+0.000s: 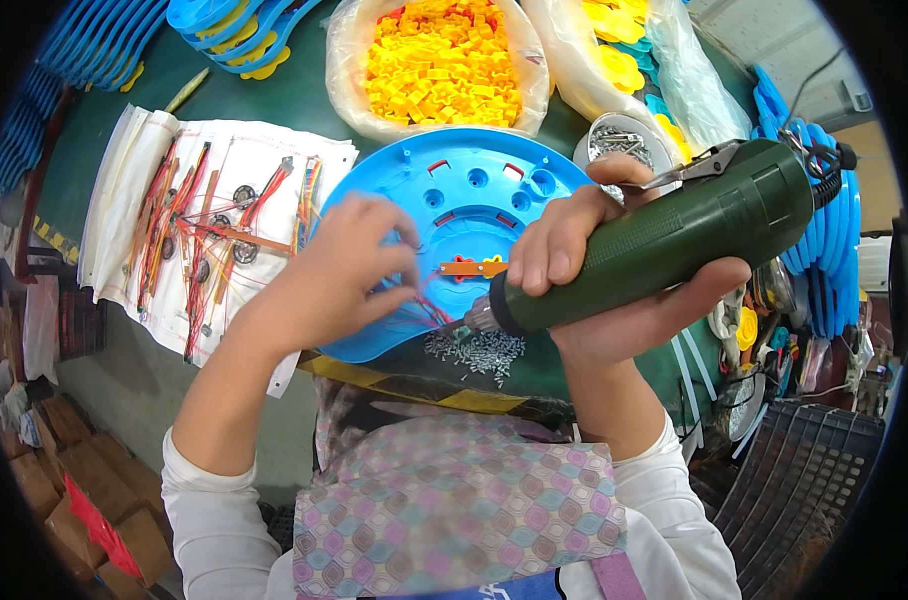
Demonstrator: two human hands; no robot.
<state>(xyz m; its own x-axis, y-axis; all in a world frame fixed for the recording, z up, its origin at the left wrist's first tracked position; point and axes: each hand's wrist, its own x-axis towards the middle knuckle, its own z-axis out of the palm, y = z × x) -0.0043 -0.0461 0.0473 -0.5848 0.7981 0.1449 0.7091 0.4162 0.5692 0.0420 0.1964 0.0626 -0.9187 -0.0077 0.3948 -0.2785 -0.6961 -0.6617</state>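
Green table (264,100) under everything; blue plastic shell (394,165) on it, in front of the person; white sheet (326,150) left of the shell, wires and black discs on top; white bag (342,75) beyond the shell, full of yellow pieces (444,70). Green power screwdriver (674,225) tilted, bit end down-left, right hand (624,325) wrapped around its body; left hand (359,255) blurred over the shell's left part, fingers bent, cannot tell if pinching anything; screw pile (489,355) by the shell's near edge; 1 orange strip (464,269) inside the shell.
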